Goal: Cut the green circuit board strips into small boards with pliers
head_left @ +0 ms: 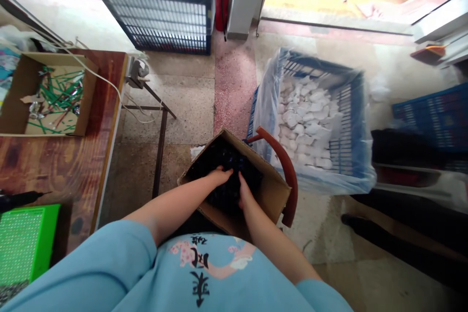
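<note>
Single head-worn view looks steeply down over the chest.

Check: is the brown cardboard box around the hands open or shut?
Open: left hand and right hand reach inside the cardboard box.

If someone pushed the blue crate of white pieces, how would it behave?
The crate would probably slide upright, being broad. Its slatted walls look stiff, but the plastic liner draped over them may flop. The loosely heaped white pieces could shift.
</note>
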The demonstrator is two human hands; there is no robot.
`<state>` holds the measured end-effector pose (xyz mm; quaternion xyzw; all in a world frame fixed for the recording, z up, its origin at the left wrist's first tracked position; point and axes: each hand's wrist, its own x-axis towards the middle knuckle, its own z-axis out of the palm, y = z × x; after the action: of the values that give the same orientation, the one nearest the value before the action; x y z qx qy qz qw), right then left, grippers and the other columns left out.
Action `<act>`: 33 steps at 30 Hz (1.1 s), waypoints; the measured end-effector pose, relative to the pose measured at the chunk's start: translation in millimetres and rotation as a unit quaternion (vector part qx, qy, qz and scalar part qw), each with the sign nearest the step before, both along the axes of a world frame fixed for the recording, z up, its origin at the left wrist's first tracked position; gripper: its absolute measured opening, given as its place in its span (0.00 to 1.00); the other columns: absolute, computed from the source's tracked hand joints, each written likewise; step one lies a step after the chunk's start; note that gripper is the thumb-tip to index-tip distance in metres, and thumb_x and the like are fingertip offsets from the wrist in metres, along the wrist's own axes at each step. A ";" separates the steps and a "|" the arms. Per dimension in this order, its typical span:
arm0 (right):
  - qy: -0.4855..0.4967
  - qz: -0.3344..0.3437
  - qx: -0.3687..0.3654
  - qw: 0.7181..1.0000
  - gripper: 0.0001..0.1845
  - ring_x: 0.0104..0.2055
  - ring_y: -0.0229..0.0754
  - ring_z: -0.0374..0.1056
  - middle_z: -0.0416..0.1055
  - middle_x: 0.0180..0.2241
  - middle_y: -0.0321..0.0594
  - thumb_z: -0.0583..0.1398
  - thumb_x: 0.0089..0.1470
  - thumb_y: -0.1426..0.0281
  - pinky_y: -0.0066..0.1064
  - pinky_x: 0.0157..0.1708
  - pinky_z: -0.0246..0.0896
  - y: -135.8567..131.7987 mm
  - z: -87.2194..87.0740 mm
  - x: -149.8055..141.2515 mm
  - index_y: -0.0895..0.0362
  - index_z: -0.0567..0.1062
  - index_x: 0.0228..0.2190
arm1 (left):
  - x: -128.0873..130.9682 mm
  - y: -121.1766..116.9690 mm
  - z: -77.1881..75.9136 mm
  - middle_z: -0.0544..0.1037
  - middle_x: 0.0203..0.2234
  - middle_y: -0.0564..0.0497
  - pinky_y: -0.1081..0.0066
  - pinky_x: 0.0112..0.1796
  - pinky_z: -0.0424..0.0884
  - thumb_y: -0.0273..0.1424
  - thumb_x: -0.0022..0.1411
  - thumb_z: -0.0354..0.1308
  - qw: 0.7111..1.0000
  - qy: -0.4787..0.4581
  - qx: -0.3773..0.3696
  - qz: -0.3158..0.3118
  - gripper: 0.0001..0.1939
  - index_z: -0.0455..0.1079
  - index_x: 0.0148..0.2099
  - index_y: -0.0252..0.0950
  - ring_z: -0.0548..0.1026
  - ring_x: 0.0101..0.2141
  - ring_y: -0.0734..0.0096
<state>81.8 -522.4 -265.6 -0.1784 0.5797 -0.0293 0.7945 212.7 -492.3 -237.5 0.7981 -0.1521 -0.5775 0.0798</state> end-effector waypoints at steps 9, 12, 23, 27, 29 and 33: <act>-0.045 0.042 0.102 0.993 0.30 0.43 0.48 0.67 0.74 0.32 0.45 0.50 0.47 0.48 0.42 0.43 0.60 -5.3 16.1 6.0 0.60 0.73 0.37 | -30.2 2.0 11.5 0.64 0.50 0.42 0.62 0.42 0.64 0.57 0.48 0.43 0.995 -0.037 0.060 0.075 0.38 0.51 0.59 0.47 0.68 0.47 0.52; -0.045 0.055 0.102 0.992 0.30 0.44 0.48 0.66 0.74 0.32 0.46 0.50 0.47 0.49 0.42 0.44 0.60 -7.9 17.0 7.2 0.60 0.73 0.36 | -29.2 -0.6 13.0 0.62 0.50 0.40 0.61 0.42 0.64 0.58 0.49 0.40 0.993 -0.036 0.075 0.086 0.39 0.48 0.60 0.48 0.66 0.48 0.50; -0.078 0.040 0.084 0.993 0.32 0.43 0.49 0.67 0.74 0.32 0.45 0.48 0.47 0.48 0.42 0.44 0.59 -0.8 19.8 6.6 0.61 0.73 0.38 | -30.8 10.3 19.8 0.64 0.48 0.40 0.64 0.41 0.65 0.52 0.47 0.49 0.997 -0.050 0.011 0.063 0.38 0.49 0.60 0.47 0.70 0.43 0.54; -0.078 0.038 0.084 0.993 0.31 0.43 0.49 0.67 0.74 0.32 0.46 0.48 0.48 0.49 0.43 0.44 0.60 -0.5 22.0 7.7 0.60 0.72 0.40 | -33.6 11.9 17.1 0.64 0.45 0.42 0.67 0.40 0.66 0.49 0.47 0.52 0.993 -0.077 -0.029 0.083 0.35 0.52 0.58 0.48 0.73 0.40 0.59; -0.077 0.038 0.075 0.994 0.31 0.43 0.49 0.67 0.74 0.32 0.46 0.48 0.48 0.50 0.43 0.44 0.60 -0.6 22.1 7.6 0.60 0.72 0.40 | -33.3 12.6 18.8 0.64 0.45 0.44 0.70 0.39 0.67 0.46 0.46 0.54 0.991 -0.083 -0.055 0.088 0.34 0.54 0.57 0.47 0.73 0.37 0.63; -0.071 0.043 0.093 0.992 0.29 0.43 0.50 0.67 0.74 0.31 0.46 0.49 0.47 0.50 0.44 0.44 0.60 -1.8 22.0 10.5 0.61 0.73 0.38 | -29.5 13.0 25.7 0.66 0.43 0.45 0.74 0.38 0.67 0.43 0.46 0.57 0.989 -0.070 -0.045 0.124 0.34 0.56 0.56 0.43 0.73 0.37 0.66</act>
<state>92.4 -524.2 -243.6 -0.1264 0.5141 0.0464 0.8471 183.2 -479.3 -211.8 0.8452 -0.0824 -0.4981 0.1755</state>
